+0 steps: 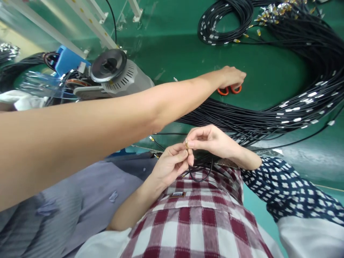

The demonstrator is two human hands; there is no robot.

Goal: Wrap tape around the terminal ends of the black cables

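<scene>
My left hand (172,162) and my right hand (215,141) meet in front of the checked apron (199,211), their fingers pinched together. Between the fingertips is a small gold-coloured cable connector (186,144), partly hidden by the thumbs. A thin black cable (200,180) loops below the hands, over the apron. Just beyond my right hand runs a thick bundle of black cables (228,116) with white labels.
A co-worker's arm (134,118) reaches across from the left, its hand (233,76) on orange-handled scissors (223,91). A grey machine (129,77) stands at left. A cable coil (206,27) lies at the back of the green table (166,53).
</scene>
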